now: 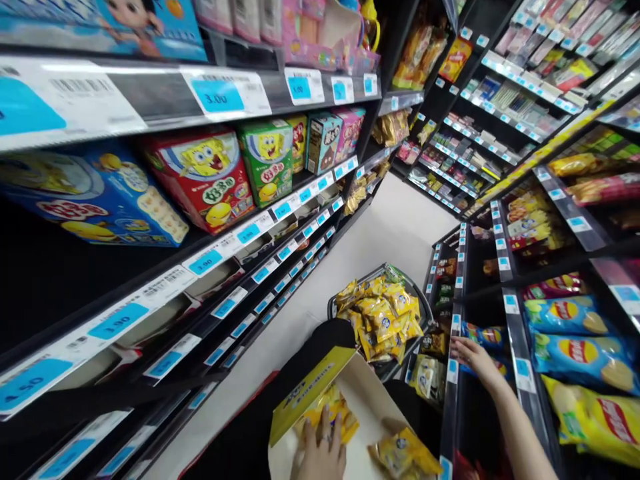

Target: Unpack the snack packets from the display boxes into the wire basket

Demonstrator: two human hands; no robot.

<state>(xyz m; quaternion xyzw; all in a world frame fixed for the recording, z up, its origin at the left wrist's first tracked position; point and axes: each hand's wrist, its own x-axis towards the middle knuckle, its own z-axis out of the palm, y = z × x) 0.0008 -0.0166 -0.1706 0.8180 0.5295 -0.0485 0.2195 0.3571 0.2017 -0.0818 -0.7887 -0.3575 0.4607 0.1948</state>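
Note:
A yellow-and-white cardboard box (307, 393) stands tilted and open at the bottom middle, close to my dark-clothed legs. My left hand (323, 443) reaches inside it, fingers bent over a yellow snack packet (345, 423); the thumb is hidden. Another yellow packet (405, 455) lies at the box's right side. Over on the right, my right hand (470, 353) is at the shelf's front edge (453, 377), fingers extended and holding nothing visible. Blue chip bags (484, 335) lie just behind it. Beyond the box, a dark basket (427, 312) on the floor is heaped with yellow packets (383, 313).
Shelves with price tags line both sides of a narrow aisle. Biscuit boxes (203, 177) stand on the left shelf. Larger chip bags (583, 357) lie on the right one. Pale floor (400, 220) runs past the basket towards another shelf unit (480, 133).

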